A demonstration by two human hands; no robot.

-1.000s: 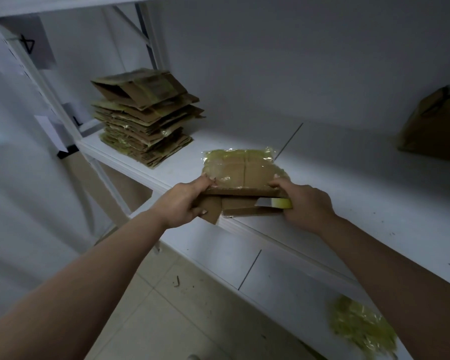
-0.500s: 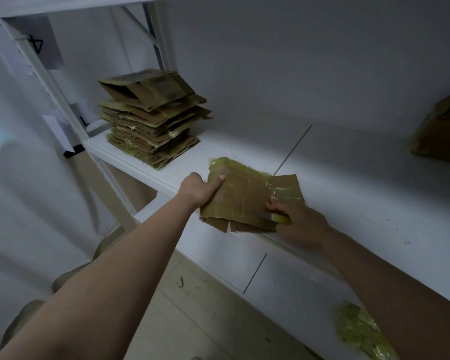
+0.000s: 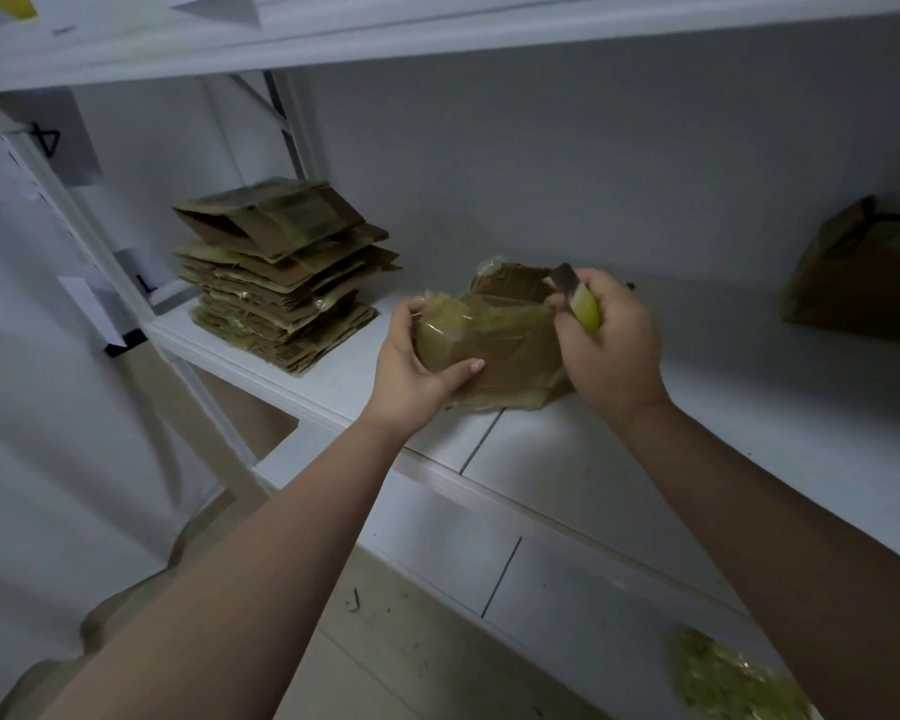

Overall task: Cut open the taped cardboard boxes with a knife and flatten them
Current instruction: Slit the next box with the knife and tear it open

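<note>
Cardboard box (image 3: 494, 350), wrapped in yellowish tape, sits at the front edge of the white shelf (image 3: 749, 433), and your left hand (image 3: 411, 366) grips its left end with thumb across the near face. Your right hand (image 3: 611, 345) is curled round the yellow-handled knife (image 3: 580, 304), dark blade up at the box's right top corner. Stack of flattened boxes (image 3: 281, 267) lies well apart to the left; another brown box (image 3: 863, 272) stands far right.

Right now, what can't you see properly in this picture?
Head view only:
- knife: the right hand wraps round its handle.
- taped box: its underside is hidden, and the left hand covers one end.
- brown box at right: cut off by the edge.
</note>
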